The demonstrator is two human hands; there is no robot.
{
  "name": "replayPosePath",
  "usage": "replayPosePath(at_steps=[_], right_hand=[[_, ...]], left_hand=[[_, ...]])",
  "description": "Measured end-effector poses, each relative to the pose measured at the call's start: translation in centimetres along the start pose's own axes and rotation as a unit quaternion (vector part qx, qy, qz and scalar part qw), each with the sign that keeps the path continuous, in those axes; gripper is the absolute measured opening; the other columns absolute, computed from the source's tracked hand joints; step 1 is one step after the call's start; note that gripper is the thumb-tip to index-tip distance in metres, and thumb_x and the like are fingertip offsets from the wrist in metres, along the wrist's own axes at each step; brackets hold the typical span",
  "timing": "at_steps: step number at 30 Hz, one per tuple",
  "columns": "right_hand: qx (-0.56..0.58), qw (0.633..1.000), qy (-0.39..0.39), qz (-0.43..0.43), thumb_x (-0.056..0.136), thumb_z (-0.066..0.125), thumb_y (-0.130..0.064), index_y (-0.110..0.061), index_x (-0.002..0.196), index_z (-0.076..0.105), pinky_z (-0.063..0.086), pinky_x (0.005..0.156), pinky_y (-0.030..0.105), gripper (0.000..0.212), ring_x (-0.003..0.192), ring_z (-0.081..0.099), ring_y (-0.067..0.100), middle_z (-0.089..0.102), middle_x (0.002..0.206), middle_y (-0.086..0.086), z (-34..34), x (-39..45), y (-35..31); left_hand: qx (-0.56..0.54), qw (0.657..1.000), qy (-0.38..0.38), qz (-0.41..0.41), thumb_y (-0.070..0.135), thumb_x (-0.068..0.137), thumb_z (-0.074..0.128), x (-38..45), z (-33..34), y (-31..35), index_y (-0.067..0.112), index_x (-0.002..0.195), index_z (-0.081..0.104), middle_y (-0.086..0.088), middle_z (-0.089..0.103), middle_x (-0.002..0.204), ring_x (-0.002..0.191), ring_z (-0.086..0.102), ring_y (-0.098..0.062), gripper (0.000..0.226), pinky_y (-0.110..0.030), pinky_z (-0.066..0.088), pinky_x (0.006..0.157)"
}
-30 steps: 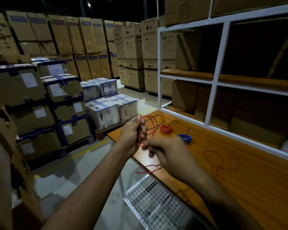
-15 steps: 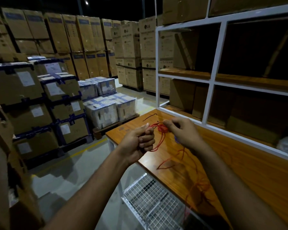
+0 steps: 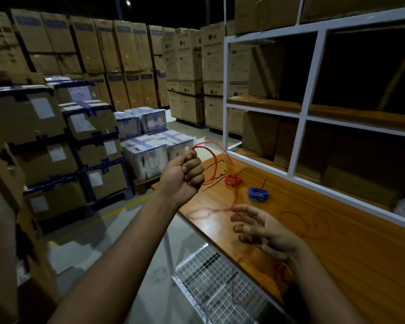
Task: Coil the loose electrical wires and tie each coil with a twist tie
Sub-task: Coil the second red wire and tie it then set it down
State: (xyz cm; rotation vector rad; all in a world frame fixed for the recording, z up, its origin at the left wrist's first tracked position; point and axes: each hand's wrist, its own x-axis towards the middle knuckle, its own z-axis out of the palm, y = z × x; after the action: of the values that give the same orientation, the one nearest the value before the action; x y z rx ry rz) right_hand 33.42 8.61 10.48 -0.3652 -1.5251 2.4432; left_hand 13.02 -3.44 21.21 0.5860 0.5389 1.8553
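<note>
My left hand [image 3: 187,173] is a fist gripping loops of a red wire [image 3: 214,157] above the wooden table's left end. The wire arcs up out of the fist and runs down across the table [image 3: 337,230] toward my right hand [image 3: 260,226]. That hand hovers low over the table with fingers spread and blurred; the wire passes by its fingertips, and whether it is pinched there is unclear. A tied red coil [image 3: 233,180] and a tied blue coil [image 3: 258,194] lie on the table behind. Thin dark twist ties [image 3: 216,176] lie near the red coil.
More loose red wire [image 3: 302,223] lies on the table to the right. A white shelf frame [image 3: 299,127] with cardboard boxes stands at the table's back. A wire mesh basket [image 3: 220,288] sits below the table edge. Stacked cartons [image 3: 56,136] fill the floor on the left.
My right hand has dropped from beside the left fist, near the coils, down and toward me along the wire. The left fist has risen slightly, and a wider red loop stands above it.
</note>
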Motion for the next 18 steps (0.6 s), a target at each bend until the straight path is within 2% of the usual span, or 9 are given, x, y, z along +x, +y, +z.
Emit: replayPosePath(at_steps=[3, 5, 7, 9, 11, 14, 16, 18], right_hand=[[0.009, 0.997, 0.074, -0.023, 0.078, 0.072, 0.007, 0.003, 0.107, 0.059, 0.058, 0.062, 0.026, 0.032, 0.071, 0.066, 0.021, 0.061, 0.089, 0.019, 0.7, -0.1, 0.5], [0.071, 0.983, 0.159, -0.064, 0.076, 0.066, 0.004, 0.001, 0.107, 0.061, 0.059, 0.057, 0.025, 0.031, 0.063, 0.067, 0.019, 0.064, 0.081, 0.017, 0.8, 0.3, 0.6], [0.111, 0.959, 0.241, -0.097, 0.081, 0.064, -0.001, 0.0, 0.103, 0.063, 0.058, 0.052, 0.024, 0.023, 0.059, 0.068, 0.016, 0.068, 0.079, 0.014, 0.6, 0.7, 0.6], [0.049, 0.954, 0.284, -0.078, 0.09, 0.061, 0.0, 0.001, 0.098, 0.064, 0.057, 0.048, 0.025, 0.008, 0.058, 0.069, 0.016, 0.068, 0.083, 0.017, 0.9, 1.2, 1.0], [-0.059, 0.964, 0.257, -0.041, 0.093, 0.06, 0.0, 0.001, 0.097, 0.065, 0.058, 0.051, 0.028, 0.007, 0.062, 0.07, 0.021, 0.07, 0.087, 0.019, 2.1, 1.3, 1.4], [-0.169, 0.974, 0.147, -0.026, 0.093, 0.061, 0.0, 0.0, 0.096, 0.068, 0.06, 0.066, 0.03, 0.008, 0.072, 0.071, 0.023, 0.073, 0.084, 0.014, 5.1, 1.1, 1.4], [-0.187, 0.977, 0.083, -0.058, 0.092, 0.061, -0.002, -0.002, 0.093, 0.069, 0.058, 0.083, 0.034, 0.007, 0.08, 0.07, 0.022, 0.073, 0.081, 0.01, 7.0, 0.8, 0.8], [-0.159, 0.982, 0.038, -0.097, 0.089, 0.064, -0.011, -0.004, 0.09, 0.069, 0.055, 0.092, 0.035, 0.009, 0.085, 0.07, 0.02, 0.072, 0.08, 0.008, 8.3, 0.4, 0.0]], left_hand=[[-0.001, 1.0, 0.006, 0.024, 0.029, 0.091, 0.045, 0.5, 0.0, 0.7, 0.018, 0.068, 0.047, 0.007, 0.028, 0.045, 0.042, 0.012, -0.006, 0.025, -0.018, 0.008, 0.041], [-0.001, 0.999, 0.01, 0.033, 0.029, 0.089, 0.047, 0.8, -0.1, 1.0, 0.019, 0.068, 0.047, 0.007, 0.028, 0.045, 0.037, 0.019, -0.005, 0.023, -0.017, 0.01, 0.04], [0.001, 0.999, 0.011, 0.039, 0.029, 0.088, 0.047, 0.9, -0.1, 1.0, 0.019, 0.068, 0.047, 0.007, 0.028, 0.046, 0.037, 0.022, -0.005, 0.022, -0.018, 0.009, 0.04], [0.012, 0.999, 0.013, 0.041, 0.03, 0.088, 0.047, 1.0, 0.0, 0.7, 0.019, 0.07, 0.046, 0.007, 0.028, 0.046, 0.038, 0.021, -0.004, 0.022, -0.018, 0.009, 0.042], [0.035, 0.998, 0.022, 0.043, 0.031, 0.091, 0.046, 1.2, 0.0, 0.2, 0.019, 0.071, 0.044, 0.007, 0.028, 0.046, 0.037, 0.021, -0.004, 0.024, -0.018, 0.009, 0.042], [0.084, 0.993, 0.062, 0.051, 0.03, 0.105, 0.034, 1.9, -0.5, -0.9, 0.019, 0.072, 0.043, 0.008, 0.028, 0.045, 0.036, 0.02, -0.004, 0.036, -0.019, 0.01, 0.039], [0.115, 0.987, 0.092, 0.058, 0.029, 0.107, 0.029, 2.4, -1.1, -1.6, 0.018, 0.072, 0.04, 0.008, 0.027, 0.043, 0.034, 0.019, -0.005, 0.039, -0.018, 0.011, 0.035], [0.145, 0.979, 0.124, 0.067, 0.029, 0.108, 0.029, 2.8, -2.1, -2.2, 0.018, 0.072, 0.04, 0.008, 0.026, 0.043, 0.034, 0.017, -0.005, 0.04, -0.017, 0.011, 0.032]])
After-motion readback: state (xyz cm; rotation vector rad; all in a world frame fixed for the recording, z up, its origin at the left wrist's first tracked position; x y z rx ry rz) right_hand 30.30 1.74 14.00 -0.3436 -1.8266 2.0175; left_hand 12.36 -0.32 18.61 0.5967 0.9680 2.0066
